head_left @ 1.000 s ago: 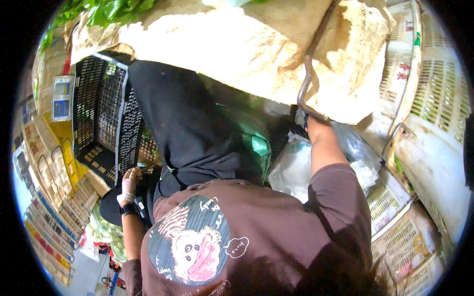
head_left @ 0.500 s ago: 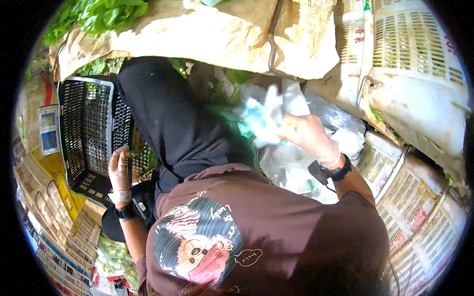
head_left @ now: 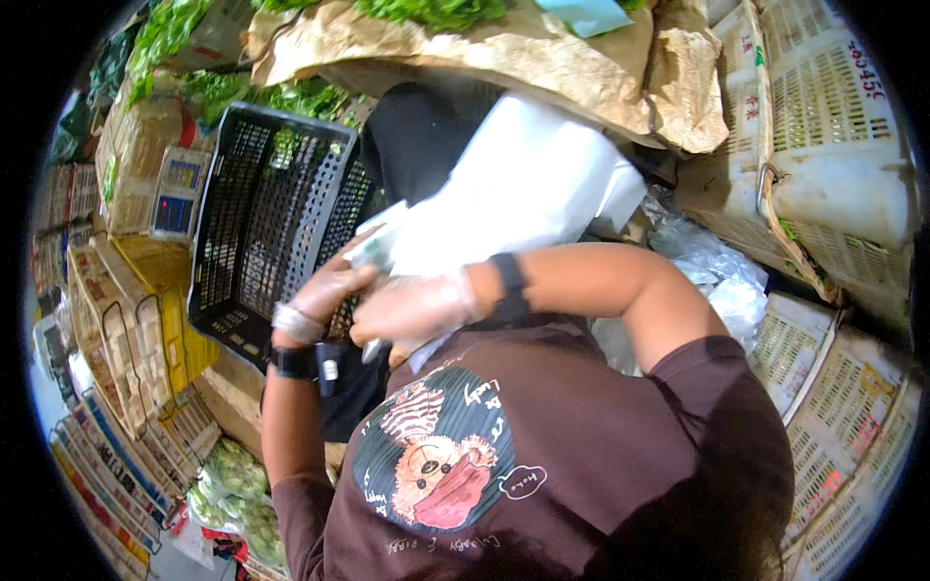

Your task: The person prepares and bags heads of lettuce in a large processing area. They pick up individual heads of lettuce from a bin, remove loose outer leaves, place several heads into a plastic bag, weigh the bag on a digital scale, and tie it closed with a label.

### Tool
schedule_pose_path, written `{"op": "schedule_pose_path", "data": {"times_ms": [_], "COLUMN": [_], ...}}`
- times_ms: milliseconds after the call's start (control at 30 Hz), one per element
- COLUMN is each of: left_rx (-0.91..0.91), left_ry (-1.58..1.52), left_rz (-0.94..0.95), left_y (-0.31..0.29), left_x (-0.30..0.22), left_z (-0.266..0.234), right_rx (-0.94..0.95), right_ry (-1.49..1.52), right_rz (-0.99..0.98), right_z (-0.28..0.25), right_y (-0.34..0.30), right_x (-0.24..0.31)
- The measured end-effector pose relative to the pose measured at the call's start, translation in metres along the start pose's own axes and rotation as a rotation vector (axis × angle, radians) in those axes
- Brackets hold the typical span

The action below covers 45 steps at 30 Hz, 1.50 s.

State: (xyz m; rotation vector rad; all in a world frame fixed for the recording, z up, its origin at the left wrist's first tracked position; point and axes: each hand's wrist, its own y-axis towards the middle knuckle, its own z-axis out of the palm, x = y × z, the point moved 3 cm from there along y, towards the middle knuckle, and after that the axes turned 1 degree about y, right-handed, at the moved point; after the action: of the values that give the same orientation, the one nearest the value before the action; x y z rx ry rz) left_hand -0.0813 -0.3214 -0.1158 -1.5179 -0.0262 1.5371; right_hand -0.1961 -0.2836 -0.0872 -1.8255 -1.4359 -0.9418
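A white plastic bag [head_left: 513, 179], partly smeared by motion, stretches across my lap and over my dark trousers. My right hand [head_left: 417, 312], in a thin clear glove, reaches across my body and is closed on the gathered end of the bag; bits of plastic poke out below its fingers. Just beside it, my left hand [head_left: 327, 289], gloved too, has its fingers bent around the bag's crumpled left end. The two hands almost touch, and the right one partly hides the bunched plastic.
A black slatted crate [head_left: 266, 228] stands at my left, by a small scale display [head_left: 177, 194]. Ahead is a surface covered with tan sacking [head_left: 465, 48], bearing leafy greens [head_left: 426, 12]. Pale crates [head_left: 823, 126] line the right, near a heap of clear bags [head_left: 712, 266].
My right hand has come left from the heap of bags with a white bag, now spread over my lap. My left hand has moved from beside the crate to the bag. The view has shifted.
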Motion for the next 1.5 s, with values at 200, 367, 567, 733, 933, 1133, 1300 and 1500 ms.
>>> {"op": "schedule_pose_path", "data": {"times_ms": [200,367,567,733,933,1133,1300,1500], "left_rx": [-0.231,-0.216,-0.858,-0.693,-1.01,-0.51,-0.722,-0.872], "left_ry": [-0.301,-0.377,0.994,0.55,0.965,-0.113,-0.067,0.588], "left_rz": [-0.001,-0.004,0.69,0.698,0.946,0.649,0.768,1.062], "left_y": [-0.005,0.002,-0.019,-0.02,-0.042,-0.029,-0.027,-0.056], "left_x": [0.098,0.109,0.037,0.033,-0.01,-0.022,-0.017,-0.049], "left_z": [0.005,0.001,-0.003,-0.005,-0.003,0.02,0.02,0.032], "right_rx": [-0.793,-0.626,-1.349,-1.112,-1.052,-0.773,-0.718,-0.931], "right_ry": [0.513,0.675,0.908,0.774,1.011,1.036,0.855,0.873], "right_rz": [0.661,1.013,0.57,0.566,0.17,0.118,0.197,0.208], "right_z": [-0.076,-0.004,0.028,-0.045,-0.101,-0.107,-0.093,-0.072], "right_y": [-0.165,-0.264,-0.18,-0.126,-0.059,-0.007,-0.036,-0.072], "right_x": [-0.005,-0.052,-0.064,-0.027,-0.007,0.018,0.016,0.017]}}
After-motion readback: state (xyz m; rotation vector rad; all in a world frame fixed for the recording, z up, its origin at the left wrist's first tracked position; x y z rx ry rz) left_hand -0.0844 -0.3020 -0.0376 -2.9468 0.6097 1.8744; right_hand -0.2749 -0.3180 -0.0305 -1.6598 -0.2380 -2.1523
